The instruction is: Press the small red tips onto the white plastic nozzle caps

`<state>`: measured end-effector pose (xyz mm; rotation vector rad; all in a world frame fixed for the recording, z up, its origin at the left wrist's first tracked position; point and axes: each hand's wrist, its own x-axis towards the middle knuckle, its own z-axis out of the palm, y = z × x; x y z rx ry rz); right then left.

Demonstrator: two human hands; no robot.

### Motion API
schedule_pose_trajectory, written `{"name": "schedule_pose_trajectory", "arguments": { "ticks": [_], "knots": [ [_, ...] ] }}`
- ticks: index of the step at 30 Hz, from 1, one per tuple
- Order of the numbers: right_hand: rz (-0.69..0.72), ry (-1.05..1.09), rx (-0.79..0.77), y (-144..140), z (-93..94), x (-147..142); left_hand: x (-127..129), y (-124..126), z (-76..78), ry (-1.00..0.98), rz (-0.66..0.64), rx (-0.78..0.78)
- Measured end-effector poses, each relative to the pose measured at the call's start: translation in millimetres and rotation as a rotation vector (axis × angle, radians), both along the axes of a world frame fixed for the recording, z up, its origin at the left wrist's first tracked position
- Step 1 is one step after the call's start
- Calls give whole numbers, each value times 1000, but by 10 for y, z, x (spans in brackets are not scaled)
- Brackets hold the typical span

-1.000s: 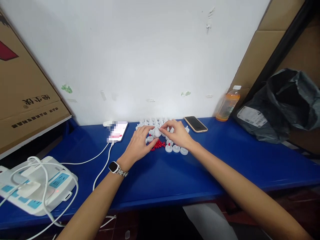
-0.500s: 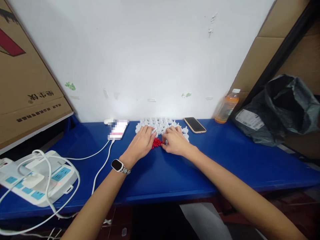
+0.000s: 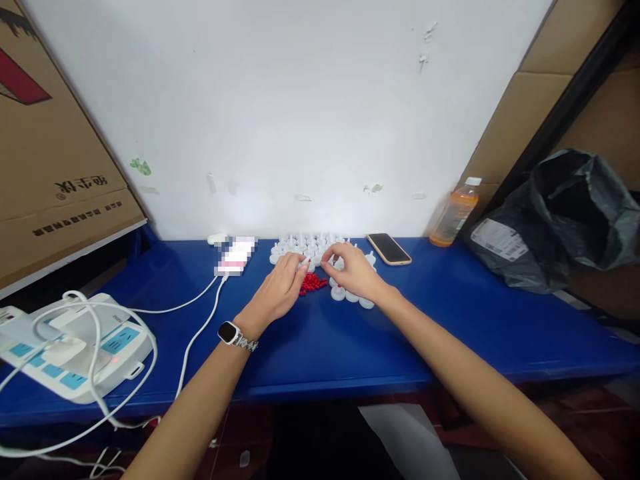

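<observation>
Left hand (image 3: 279, 288), wristwatch (image 3: 229, 333) on its wrist, rests palm-down on the blue bench (image 3: 450, 320), fingers curled together with their tips at the near edge of a cluster of small white plastic caps (image 3: 313, 245); whether it pinches a cap cannot be told. Right hand (image 3: 354, 272) arches over the same cluster, fingertips drawn together above the caps; what it holds is hidden. Between the two hands lies a small heap of red pieces (image 3: 313, 283). Three white caps (image 3: 351, 296) sit in a row just below the right hand. Behind: a dark phone (image 3: 389, 248), an orange bottle (image 3: 454, 212). Far left: a power strip (image 3: 75, 347).
</observation>
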<state>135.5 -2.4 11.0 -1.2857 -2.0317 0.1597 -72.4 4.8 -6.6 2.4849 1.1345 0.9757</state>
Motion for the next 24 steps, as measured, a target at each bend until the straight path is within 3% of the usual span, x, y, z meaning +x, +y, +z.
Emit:
{"name": "schedule_pose_trajectory", "arguments": {
  "ticks": [4,9,17,24],
  "knots": [
    [87,400,-83,24,5,-64,53,-38,-7,-48,-46,-113],
    [135,746,-182,31,-34,-177,80,-71,-4,-19,-51,-106],
    [190,909,-237,27,-63,-228,110,-108,29,40,-47,-85],
    [253,917,-227,35,-158,-259,113,-87,-5,74,-43,-84]
  ]
}}
